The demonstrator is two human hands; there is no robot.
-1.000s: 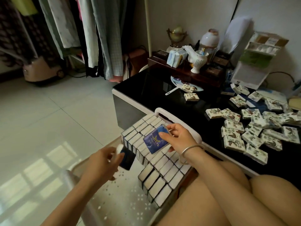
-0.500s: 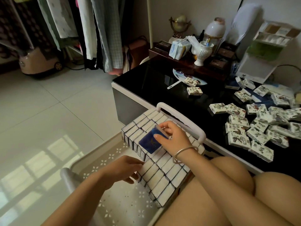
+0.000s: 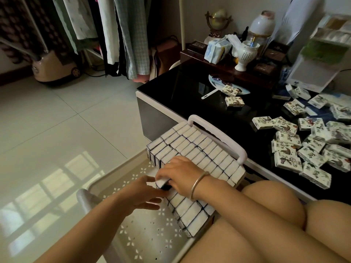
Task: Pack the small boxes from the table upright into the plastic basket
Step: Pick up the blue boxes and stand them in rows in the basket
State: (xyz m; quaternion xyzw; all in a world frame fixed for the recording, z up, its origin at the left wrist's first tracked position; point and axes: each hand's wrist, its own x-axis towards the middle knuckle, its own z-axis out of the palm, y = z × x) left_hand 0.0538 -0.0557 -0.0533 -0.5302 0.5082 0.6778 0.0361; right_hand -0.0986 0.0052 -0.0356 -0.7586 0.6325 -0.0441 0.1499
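- Dozens of packed boxes [image 3: 199, 149] stand upright in tight rows along the right side of the basket [image 3: 144, 234]. Their pale top edges face up, and the rows run from the far handle [image 3: 218, 133] toward the near rim.
- One more box [image 3: 161, 184] sits at the left edge of those rows, about halfway along. Its pale end is tilted a little with a dark face showing below, and it touches its neighbours but is not level with them.
- Right hand [image 3: 180, 173] lies over that box with fingers curled down round it, grasping it. A metal bangle [image 3: 199, 182] is on the wrist.
- Left hand [image 3: 142, 194] is just beside it, fingers straight and spread, tips against the box's left side. It grips nothing.
- Left of the rows, the basket's perforated bottom shows.
- Basket's far handle lies against the near edge of the black table [image 3: 190, 92], and the person's bare knees are at the basket's right.
- Many loose boxes [image 3: 303, 149] lie flat in a heap on the right part of the table. Two more lie apart by a round fan [image 3: 216, 82].
- Farther back stands a white cup [image 3: 247, 54], and clothes [image 3: 123, 35] hang above the tiled floor [image 3: 57, 120].
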